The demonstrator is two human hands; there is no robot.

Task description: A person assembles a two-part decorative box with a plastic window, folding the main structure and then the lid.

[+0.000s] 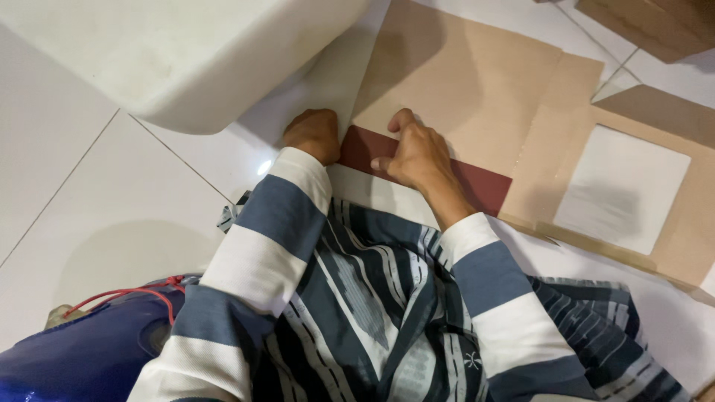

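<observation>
A dark red strip [477, 186] runs along the near edge of a flat sheet of tan cardboard [454, 82] that lies on the white tiled floor [112, 216]. The strip is long, narrow and matt, darker than the cardboard, and slants away to the right; its middle is hidden under the right hand.

The right hand [417, 158] rests on the strip, fingers curled and pressing down, thumb stretched up onto the cardboard. The left hand [314, 134] is closed into a loose fist at the strip's left end, knuckles on the floor; whether it pinches anything cannot be told.

Left of the cardboard hangs a white basin [186, 52]. To the cardboard's right lies a second brown piece bearing a white square [622, 186]. Both sleeves are striped blue and white.
</observation>
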